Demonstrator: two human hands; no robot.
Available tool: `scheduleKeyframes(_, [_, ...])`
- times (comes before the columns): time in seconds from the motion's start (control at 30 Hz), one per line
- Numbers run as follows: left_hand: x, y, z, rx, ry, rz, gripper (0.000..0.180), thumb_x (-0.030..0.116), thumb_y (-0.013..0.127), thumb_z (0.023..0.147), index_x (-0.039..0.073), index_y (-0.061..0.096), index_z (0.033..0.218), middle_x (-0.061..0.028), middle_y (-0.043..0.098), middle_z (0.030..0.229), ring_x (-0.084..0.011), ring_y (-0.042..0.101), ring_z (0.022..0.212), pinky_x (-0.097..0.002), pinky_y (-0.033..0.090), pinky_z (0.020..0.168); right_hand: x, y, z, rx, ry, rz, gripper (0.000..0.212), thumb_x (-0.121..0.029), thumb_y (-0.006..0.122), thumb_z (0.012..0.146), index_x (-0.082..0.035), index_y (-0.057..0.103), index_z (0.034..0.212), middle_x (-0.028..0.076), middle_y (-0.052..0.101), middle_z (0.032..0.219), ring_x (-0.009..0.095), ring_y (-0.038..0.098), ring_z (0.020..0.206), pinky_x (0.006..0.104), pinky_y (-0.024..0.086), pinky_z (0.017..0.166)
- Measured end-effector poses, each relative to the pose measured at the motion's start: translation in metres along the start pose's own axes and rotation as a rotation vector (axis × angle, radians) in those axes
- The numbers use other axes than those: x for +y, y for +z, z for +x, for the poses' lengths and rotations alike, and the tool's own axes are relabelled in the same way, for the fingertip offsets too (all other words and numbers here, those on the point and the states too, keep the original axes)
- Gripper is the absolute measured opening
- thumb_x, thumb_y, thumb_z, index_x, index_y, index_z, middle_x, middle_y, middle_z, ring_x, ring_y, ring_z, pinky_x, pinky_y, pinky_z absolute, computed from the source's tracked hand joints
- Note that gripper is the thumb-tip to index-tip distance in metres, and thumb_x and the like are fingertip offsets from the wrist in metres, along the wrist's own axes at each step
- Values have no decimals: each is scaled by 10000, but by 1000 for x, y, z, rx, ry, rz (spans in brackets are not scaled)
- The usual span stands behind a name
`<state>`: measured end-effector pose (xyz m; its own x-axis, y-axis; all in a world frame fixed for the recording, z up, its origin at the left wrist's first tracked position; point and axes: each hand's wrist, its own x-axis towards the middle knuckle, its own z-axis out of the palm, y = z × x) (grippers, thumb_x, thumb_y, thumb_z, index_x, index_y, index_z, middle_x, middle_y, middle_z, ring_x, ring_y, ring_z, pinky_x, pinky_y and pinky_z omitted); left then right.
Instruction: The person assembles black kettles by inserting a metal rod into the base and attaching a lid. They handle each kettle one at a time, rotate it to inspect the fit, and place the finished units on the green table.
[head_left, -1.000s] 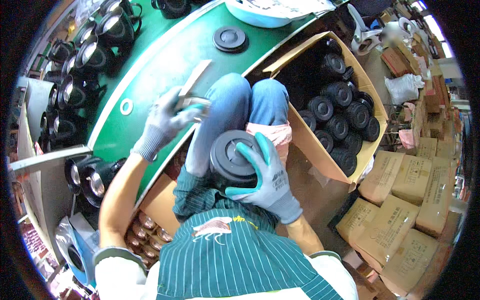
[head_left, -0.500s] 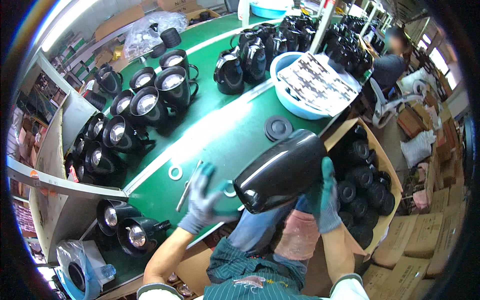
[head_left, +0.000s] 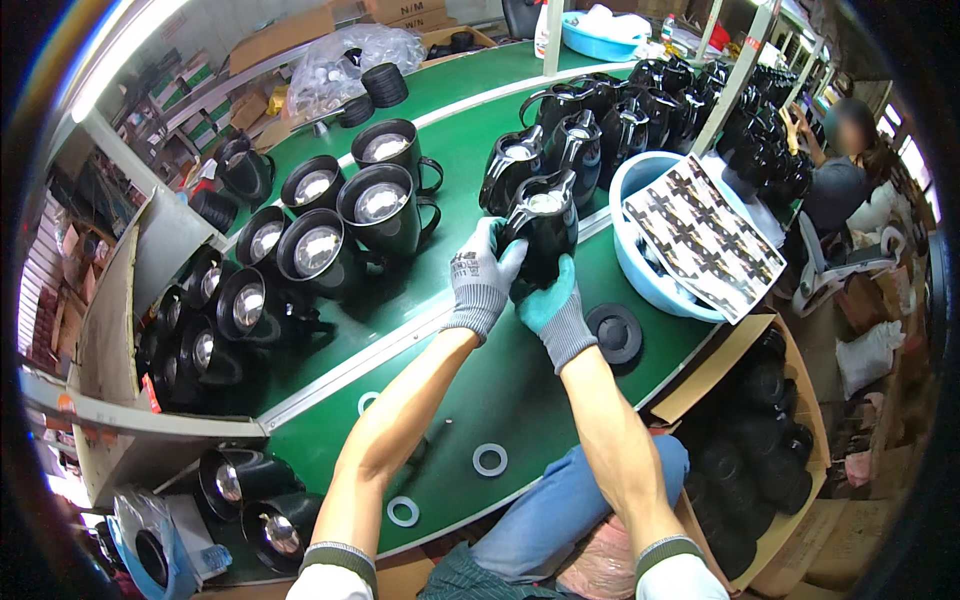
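A glossy black jug (head_left: pixel 549 232) stands roughly upright between my two gloved hands, just in front of a group of similar jugs on the green table. My left hand (head_left: pixel 480 280) is closed on its left side near the upper part; whether the fingers go round a handle is hidden. Low on the jug, my right hand (head_left: pixel 556 308) is wrapped round the base. I cannot tell if the base touches the table. Close to my right hand lies a black round lid (head_left: pixel 614 336). Pale rings, one of them a ring (head_left: pixel 490 460) below my forearms, lie on the green table (head_left: pixel 450 490).
Black mug-shaped bodies with shiny insides (head_left: pixel 375 205) crowd the left. A blue basin (head_left: pixel 640 255) with a patterned sheet (head_left: pixel 705 240) sits at right, above a cardboard box (head_left: pixel 690 385) of black lids. Behind are more jugs (head_left: pixel 625 135); a person (head_left: pixel 840 180) sits at far right.
The jug has gone from lying tilted in my right hand to upright beside the other jugs, farther away. My left hand, open before, has closed on it. The view has shifted too.
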<state>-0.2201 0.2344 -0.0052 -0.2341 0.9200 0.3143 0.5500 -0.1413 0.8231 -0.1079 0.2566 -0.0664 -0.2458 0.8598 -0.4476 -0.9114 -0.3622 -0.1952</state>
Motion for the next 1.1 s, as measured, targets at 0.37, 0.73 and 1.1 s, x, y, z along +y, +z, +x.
scheduleKeyframes(0.37, [-9,-103,40,176,315,1206,578,325,815,789,136,622,1301,-97,645,1249,-297,563,1238,-471,391,1107,-49,13,115,105,66,-186,771,-619,555,965,-137,370,1538,193,494,1444,381,554,1268,562,399,1134])
scheduleKeyframes(0.73, [45,-160,-59,-107,610,836,269,169,773,774,159,695,1032,-48,664,1006,-273,629,997,-441,507,864,-8,51,-152,-623,-1327,-2250,904,-471,770,828,-204,363,1590,172,343,1615,358,338,1495,581,318,1190])
scheduleKeyframes(1.1, [20,-196,-276,33,-232,-253,529,98,707,912,-59,559,1394,-170,639,1337,-251,615,1220,-376,474,1078,-54,-14,-346,-659,-989,-1713,490,-227,929,677,-49,636,1026,244,595,1403,399,571,1326,470,492,1087])
